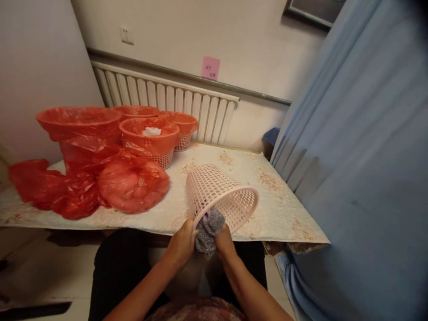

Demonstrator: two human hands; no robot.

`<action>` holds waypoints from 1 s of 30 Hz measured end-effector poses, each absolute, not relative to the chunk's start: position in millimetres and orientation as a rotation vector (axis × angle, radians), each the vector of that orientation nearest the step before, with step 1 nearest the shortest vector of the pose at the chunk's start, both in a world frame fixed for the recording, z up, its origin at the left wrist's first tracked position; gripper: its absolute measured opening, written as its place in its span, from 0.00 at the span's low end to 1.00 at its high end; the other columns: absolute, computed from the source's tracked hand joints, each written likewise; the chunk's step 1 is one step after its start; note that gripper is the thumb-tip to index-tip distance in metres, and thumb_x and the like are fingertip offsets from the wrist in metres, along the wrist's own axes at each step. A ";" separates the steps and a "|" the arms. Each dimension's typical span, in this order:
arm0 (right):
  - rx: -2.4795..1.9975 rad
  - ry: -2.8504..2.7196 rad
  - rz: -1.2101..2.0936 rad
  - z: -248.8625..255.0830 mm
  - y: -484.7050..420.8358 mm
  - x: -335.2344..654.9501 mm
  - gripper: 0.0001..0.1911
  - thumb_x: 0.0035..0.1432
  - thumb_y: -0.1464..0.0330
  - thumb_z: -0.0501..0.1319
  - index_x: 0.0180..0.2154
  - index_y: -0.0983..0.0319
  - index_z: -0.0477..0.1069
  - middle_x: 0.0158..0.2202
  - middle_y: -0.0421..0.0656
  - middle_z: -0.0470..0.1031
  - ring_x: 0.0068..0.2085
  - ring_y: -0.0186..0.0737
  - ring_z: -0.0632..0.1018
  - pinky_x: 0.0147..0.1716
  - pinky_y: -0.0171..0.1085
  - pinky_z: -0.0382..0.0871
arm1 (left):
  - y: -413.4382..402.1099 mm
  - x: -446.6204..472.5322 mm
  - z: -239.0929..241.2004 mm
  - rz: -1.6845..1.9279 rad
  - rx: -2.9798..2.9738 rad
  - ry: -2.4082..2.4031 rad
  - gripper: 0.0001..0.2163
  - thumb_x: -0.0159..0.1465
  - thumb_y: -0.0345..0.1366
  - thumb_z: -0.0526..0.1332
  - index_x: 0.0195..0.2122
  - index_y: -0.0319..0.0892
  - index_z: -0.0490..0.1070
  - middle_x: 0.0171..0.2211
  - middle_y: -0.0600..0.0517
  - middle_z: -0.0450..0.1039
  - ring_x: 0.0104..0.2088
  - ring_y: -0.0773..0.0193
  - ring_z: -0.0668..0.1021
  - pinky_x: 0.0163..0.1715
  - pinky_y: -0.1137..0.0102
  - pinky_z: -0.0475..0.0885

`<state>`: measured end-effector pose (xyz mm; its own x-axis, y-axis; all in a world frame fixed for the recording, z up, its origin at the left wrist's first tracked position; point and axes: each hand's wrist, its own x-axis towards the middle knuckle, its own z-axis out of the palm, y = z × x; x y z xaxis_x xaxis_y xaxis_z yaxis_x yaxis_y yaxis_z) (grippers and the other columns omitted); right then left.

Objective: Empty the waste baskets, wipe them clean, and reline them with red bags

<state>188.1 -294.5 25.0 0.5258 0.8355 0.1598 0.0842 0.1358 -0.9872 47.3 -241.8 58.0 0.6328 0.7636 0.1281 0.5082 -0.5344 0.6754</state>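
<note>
A pink mesh basket [219, 196] lies on its side at the table's front edge, its open mouth facing right. My left hand [182, 245] is closed on the basket's near rim. My right hand [224, 243] is closed on a grey cloth [209, 228] pressed against the rim between the two hands. Both hands sit just below the table's front edge.
Several baskets lined with red plastic bags [150, 138] stand at the back left of the floral-covered table [281, 209]. Loose red bags [132, 185] lie in front of them. A white radiator [174, 100] runs behind. A blue curtain [361, 169] hangs at the right.
</note>
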 end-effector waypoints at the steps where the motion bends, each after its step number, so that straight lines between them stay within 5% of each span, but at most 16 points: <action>1: -1.360 -0.954 0.606 25.9 -293.2 182.7 0.14 0.57 0.65 0.58 0.45 0.61 0.74 0.38 0.43 0.78 0.39 0.39 0.76 0.43 0.37 0.70 | -240.5 46.5 58.1 0.590 2.266 0.991 0.03 0.65 0.31 0.48 0.39 0.44 0.57 0.35 0.47 0.71 0.37 0.57 0.76 0.36 0.67 0.68; 8: -1.946 -1.748 0.170 4.0 -295.4 223.1 0.16 0.60 0.70 0.54 0.48 0.53 0.73 0.41 0.42 0.72 0.38 0.38 0.73 0.38 0.32 0.65 | -219.4 40.4 79.4 0.754 2.349 1.006 0.05 0.66 0.38 0.49 0.36 0.44 0.61 0.32 0.51 0.71 0.32 0.59 0.75 0.33 0.67 0.67; 13: -2.264 -1.719 0.046 -8.5 -299.5 270.7 0.19 0.61 0.71 0.51 0.50 0.52 0.72 0.42 0.44 0.71 0.37 0.39 0.73 0.36 0.33 0.64 | -214.9 58.2 89.4 0.942 2.266 0.913 0.08 0.65 0.42 0.53 0.36 0.44 0.63 0.31 0.53 0.70 0.31 0.61 0.74 0.33 0.67 0.68; 20: -2.151 -1.370 0.014 -43.1 -297.0 270.8 0.25 0.57 0.77 0.48 0.52 0.56 0.71 0.46 0.45 0.70 0.44 0.40 0.74 0.44 0.35 0.65 | -226.5 63.4 8.8 0.877 1.983 0.965 0.09 0.60 0.44 0.55 0.32 0.43 0.63 0.30 0.51 0.70 0.32 0.57 0.75 0.35 0.63 0.72; 25: -1.962 -1.166 0.149 -41.4 -283.7 266.2 0.26 0.50 0.80 0.48 0.47 0.61 0.75 0.43 0.47 0.74 0.47 0.42 0.74 0.50 0.38 0.65 | -221.9 64.6 -28.0 0.802 1.907 0.886 0.14 0.59 0.42 0.55 0.42 0.41 0.68 0.43 0.44 0.76 0.44 0.53 0.77 0.46 0.58 0.71; 30: -1.823 -1.211 0.197 -31.2 -266.0 234.7 0.25 0.48 0.77 0.53 0.47 0.60 0.74 0.44 0.44 0.75 0.48 0.40 0.74 0.51 0.37 0.67 | -215.9 62.8 -7.2 0.932 2.055 0.901 0.10 0.63 0.43 0.51 0.31 0.44 0.65 0.27 0.51 0.72 0.30 0.59 0.75 0.32 0.66 0.71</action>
<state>234.7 -266.0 -31.2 0.5051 0.7981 0.3284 0.6528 -0.1043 -0.7503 62.8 -215.9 -7.2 0.5000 0.8016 0.3279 0.3005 -0.5156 0.8024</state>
